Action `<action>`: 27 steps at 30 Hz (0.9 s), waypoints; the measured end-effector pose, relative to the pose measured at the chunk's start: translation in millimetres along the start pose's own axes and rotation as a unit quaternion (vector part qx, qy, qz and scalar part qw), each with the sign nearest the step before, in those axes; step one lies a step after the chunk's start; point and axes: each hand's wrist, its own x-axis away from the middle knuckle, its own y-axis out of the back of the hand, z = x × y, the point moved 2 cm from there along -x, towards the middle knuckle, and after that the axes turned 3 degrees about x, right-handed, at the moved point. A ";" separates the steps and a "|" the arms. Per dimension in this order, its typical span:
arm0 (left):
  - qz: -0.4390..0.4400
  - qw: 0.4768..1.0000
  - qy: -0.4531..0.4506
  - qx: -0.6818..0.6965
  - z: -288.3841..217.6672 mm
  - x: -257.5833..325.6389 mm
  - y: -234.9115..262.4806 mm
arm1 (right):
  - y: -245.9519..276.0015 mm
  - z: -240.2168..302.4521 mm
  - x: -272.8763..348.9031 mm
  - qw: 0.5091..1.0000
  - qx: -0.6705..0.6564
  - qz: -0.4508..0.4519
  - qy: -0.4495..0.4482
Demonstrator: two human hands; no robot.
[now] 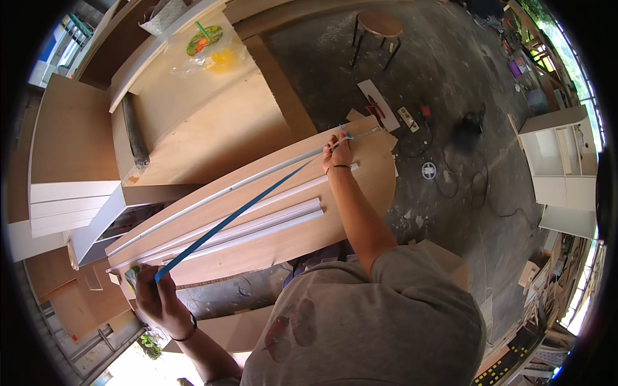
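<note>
A blue tape measure blade (230, 219) stretches slantwise between my two hands, above a long pale wooden board (270, 230). My left hand (161, 302), at the board's near left end, is closed around the tape measure, whose dark green case (132, 276) shows in part beside the fingers. At the far right end, my right hand (338, 153) pinches the other end of the blade close to a thin white strip (241, 184) lying along the board. Fingers partly hide that end. Several white grooved strips (283, 220) lie lengthwise nearer to me.
A large wooden panel piece (212, 122) stands beyond the board, with a plastic bag (222, 59) on top. On the floor are a round stool (380, 24), a power strip (408, 119) and loose cables. A white cabinet (560, 161) stands at right.
</note>
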 end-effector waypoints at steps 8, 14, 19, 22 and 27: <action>0.007 1.000 0.018 0.004 4.9 6.8 2.7 | 3.5 -0.6 -28.2 0.982 -0.168 0.066 -0.055; -0.012 1.000 0.021 -0.003 3.9 11.0 4.6 | -1.4 -12.1 -9.2 0.987 -0.123 0.057 -0.083; -0.018 0.999 0.041 0.006 1.2 15.0 5.1 | 1.7 -29.7 8.4 0.990 -0.013 0.065 -0.121; -0.023 0.998 0.050 -0.030 6.2 14.1 8.1 | -3.2 -36.7 27.1 0.982 0.158 0.084 -0.069; -0.010 0.998 0.054 -0.041 3.1 17.1 8.7 | -13.3 -36.5 43.1 0.984 0.106 0.067 -0.129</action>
